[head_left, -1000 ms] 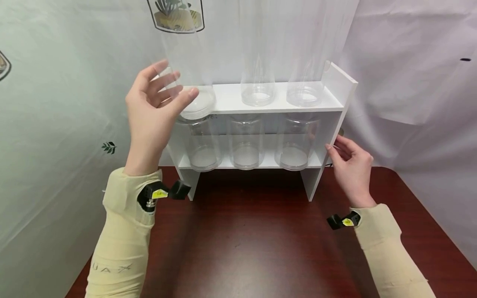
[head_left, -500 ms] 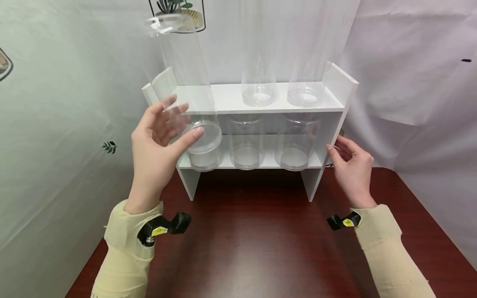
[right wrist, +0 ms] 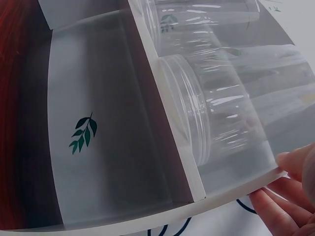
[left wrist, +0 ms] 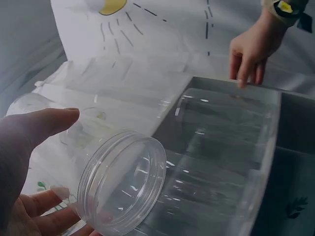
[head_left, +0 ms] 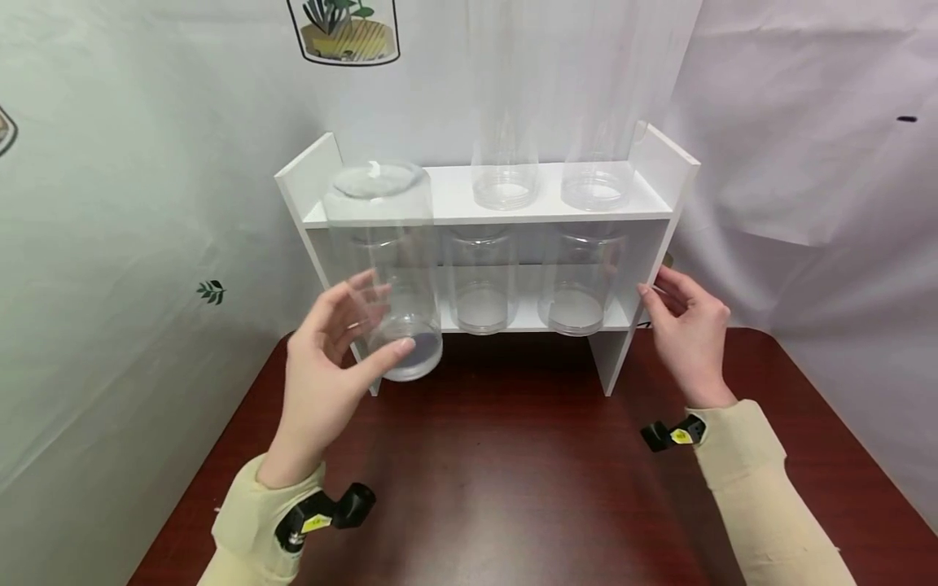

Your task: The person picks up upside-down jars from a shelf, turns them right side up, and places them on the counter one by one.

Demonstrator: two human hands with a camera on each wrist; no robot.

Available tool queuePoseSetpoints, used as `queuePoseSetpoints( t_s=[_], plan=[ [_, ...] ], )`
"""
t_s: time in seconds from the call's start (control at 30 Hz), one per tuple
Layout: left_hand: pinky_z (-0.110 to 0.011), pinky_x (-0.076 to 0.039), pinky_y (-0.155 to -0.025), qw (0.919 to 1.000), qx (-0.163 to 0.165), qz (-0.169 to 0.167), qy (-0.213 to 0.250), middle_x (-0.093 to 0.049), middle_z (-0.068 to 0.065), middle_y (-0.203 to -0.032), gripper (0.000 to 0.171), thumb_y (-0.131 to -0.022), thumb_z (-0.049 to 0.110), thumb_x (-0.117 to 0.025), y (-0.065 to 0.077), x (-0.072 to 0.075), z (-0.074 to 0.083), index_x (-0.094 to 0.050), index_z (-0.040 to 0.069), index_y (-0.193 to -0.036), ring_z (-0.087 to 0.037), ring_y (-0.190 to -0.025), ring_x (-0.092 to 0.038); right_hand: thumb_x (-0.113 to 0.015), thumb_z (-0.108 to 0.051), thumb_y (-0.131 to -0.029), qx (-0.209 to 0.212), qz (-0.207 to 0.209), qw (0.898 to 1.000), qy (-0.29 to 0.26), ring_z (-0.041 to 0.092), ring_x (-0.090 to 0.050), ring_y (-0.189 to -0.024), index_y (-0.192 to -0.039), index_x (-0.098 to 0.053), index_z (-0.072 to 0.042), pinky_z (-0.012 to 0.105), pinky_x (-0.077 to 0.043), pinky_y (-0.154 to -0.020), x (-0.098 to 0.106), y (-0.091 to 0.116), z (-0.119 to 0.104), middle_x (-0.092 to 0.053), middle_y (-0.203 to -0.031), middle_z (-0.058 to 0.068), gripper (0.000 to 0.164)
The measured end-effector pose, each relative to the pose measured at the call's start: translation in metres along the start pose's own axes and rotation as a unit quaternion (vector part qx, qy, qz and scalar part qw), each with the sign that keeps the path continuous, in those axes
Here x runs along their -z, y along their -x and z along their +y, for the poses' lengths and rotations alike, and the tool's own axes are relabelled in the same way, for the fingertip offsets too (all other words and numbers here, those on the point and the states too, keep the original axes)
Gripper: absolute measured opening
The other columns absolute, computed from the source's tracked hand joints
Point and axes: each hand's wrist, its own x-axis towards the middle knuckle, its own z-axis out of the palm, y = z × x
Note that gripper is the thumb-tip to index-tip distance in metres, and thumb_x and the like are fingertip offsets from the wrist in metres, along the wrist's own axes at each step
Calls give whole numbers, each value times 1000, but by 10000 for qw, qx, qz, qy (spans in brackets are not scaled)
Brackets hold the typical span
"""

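My left hand (head_left: pixel 322 370) grips a tall clear plastic jar (head_left: pixel 399 236), thumb on the near side and fingers round the back. It is held upright in front of the left part of a white two-tier shelf (head_left: pixel 542 217). In the left wrist view, the jar's ridged round end (left wrist: pixel 123 182) faces the shelf side. My right hand (head_left: pixel 687 334) pinches the front edge of the shelf's right side panel between thumb and fingers. The right wrist view shows that thumb (right wrist: pixel 295 162) over the panel's edge.
Two clear jars, one at mid-shelf (head_left: pixel 506 183) and one further right (head_left: pixel 597 187), stand on the upper tier. Below are more jars (head_left: pixel 482 285), one seen through the held jar. The shelf stands on a dark red-brown table (head_left: pixel 476 488), with white printed cloth (head_left: pixel 806 163) behind.
My left hand has brought the jar down and toward me from the left end of the upper tier, baring that end. My right hand has stayed on the side panel.
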Motion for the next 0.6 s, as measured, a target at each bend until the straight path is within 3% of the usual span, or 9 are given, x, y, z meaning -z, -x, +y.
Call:
queuePoseSetpoints(
  t_s=[0.17, 0.33, 0.6],
  plan=[
    [-37, -50, -101, 9992, 185, -298, -171, -65, -8, -132, 61, -77, -5, -87, 16, -4, -15, -60, 4, -131, -26, -113, -66, -77, -8, -92, -15, -7, 10000, -43, -8, -66, -91, -122, -74, -1, 14, -54, -80, 0, 1, 0, -74, -112, 14, 32],
    [-34, -50, -99, 9975, 318, -572, -278, -64, -7, -134, 73, -74, -4, -89, 31, -5, -31, -58, 8, -140, -24, -113, -65, -77, -7, -91, -57, -41, 10000, 28, -7, -67, -91, -123, -73, -2, 13, -53, -80, -1, 1, 0, -73, -113, 14, 33],
    [-36, -50, -99, 9933, 500, -974, -375, -66, 1, -131, 74, -75, 8, -92, 46, -13, -50, -59, 18, -140, -20, -114, -63, -76, -7, -92, 15, -115, 9999, 92, -7, -66, -91, -125, -72, -3, 12, -53, -79, 1, 2, -2, -73, -114, 13, 33]
  ],
)
